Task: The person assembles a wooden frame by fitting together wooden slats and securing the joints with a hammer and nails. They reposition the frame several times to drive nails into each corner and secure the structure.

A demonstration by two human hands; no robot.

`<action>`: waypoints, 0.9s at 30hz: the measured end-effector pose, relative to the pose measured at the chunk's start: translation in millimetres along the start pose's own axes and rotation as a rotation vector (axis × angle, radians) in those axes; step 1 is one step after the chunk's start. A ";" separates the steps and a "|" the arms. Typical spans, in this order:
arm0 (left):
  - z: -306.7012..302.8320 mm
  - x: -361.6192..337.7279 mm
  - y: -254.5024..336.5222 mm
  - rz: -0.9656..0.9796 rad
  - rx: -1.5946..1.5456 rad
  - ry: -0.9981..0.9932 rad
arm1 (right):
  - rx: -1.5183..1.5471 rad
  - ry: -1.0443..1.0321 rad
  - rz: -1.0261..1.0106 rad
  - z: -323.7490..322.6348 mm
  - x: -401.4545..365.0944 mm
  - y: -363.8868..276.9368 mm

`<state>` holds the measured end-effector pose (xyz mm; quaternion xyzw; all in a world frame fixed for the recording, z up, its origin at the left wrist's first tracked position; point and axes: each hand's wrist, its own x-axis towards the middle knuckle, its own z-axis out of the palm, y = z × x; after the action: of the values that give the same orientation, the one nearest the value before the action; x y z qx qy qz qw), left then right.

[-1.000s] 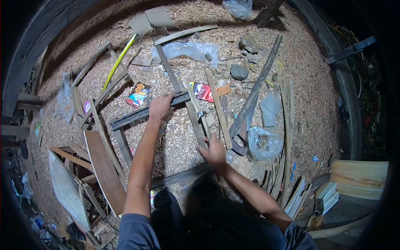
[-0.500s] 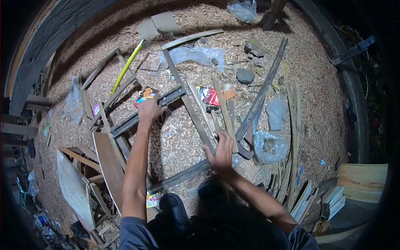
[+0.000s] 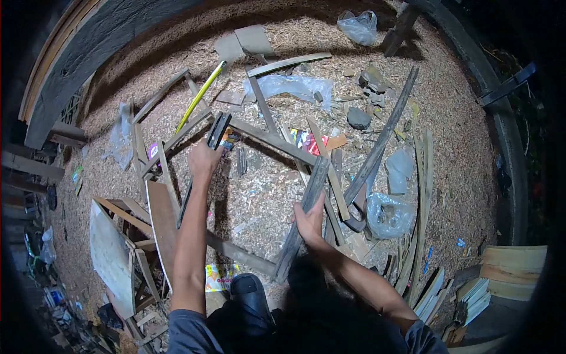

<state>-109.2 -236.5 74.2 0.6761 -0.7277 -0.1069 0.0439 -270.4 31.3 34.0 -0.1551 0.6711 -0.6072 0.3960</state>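
A four-sided wooden frame [image 3: 271,139] made of weathered strips hangs tilted before me, above the shavings. My left hand [image 3: 204,160] is closed round its left strip, whose dark grooved end sticks up past my knuckles. Lower down, my forearm hides part of that strip. My right hand [image 3: 309,221] grips the thick grey right strip about midway, thumb on the near side. A hand saw [image 3: 356,219] with a dark handle lies just right of my right hand, beside a long grey wooden strip [image 3: 383,133].
Wood shavings cover the ground. A yellow bar [image 3: 200,97] and loose wooden strips lie at the left, near a pale panelled wooden piece [image 3: 112,256]. Plastic bags [image 3: 389,217], a stone [image 3: 358,118] and thin boards [image 3: 427,295] lie to the right. My shod foot [image 3: 250,301] is below.
The wooden frame has turned counterclockwise and tilted in my hands. Its left strip now stands steeper, and a thick strip has swung up along my right hand. The view has shifted slightly.
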 end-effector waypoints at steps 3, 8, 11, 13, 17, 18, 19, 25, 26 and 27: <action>4.4 -8.4 -7.4 0.004 -0.002 -0.003 | -0.044 0.043 -0.001 3.9 -5.9 -6.0; 0.1 -32.0 -5.7 -0.064 0.003 -0.051 | -0.122 0.049 0.000 -14.3 36.2 -5.9; 4.6 -28.1 -7.9 -0.091 -0.002 -0.069 | -0.167 0.020 -0.043 -15.1 29.9 -13.0; 5.8 -25.9 -11.7 -0.079 0.000 -0.050 | -0.179 0.009 -0.002 -9.0 13.6 -25.0; 7.6 -38.7 -23.2 -0.030 -0.026 0.007 | -0.256 0.007 -0.076 -12.7 34.1 -3.0; 11.2 -42.3 -28.9 -0.065 -0.035 0.009 | -0.314 -0.015 -0.108 -12.8 43.1 -6.4; 11.8 -44.5 -31.1 -0.100 -0.045 0.010 | -0.307 -0.071 0.101 -8.0 37.3 -45.1; 11.0 -40.9 -52.8 -0.150 -0.085 0.036 | -0.347 -0.118 -0.105 3.5 39.8 -18.6; 9.5 -43.6 -54.8 -0.136 -0.068 0.012 | -0.371 -0.105 -0.090 4.3 41.1 -17.8; 10.2 -48.7 -55.7 -0.137 -0.068 0.012 | -0.370 -0.107 -0.090 3.5 48.0 -15.9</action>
<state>-53.1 -190.7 56.3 0.7230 -0.6755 -0.1300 0.0638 -302.9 -7.6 32.6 -0.2871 0.7418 -0.4814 0.3682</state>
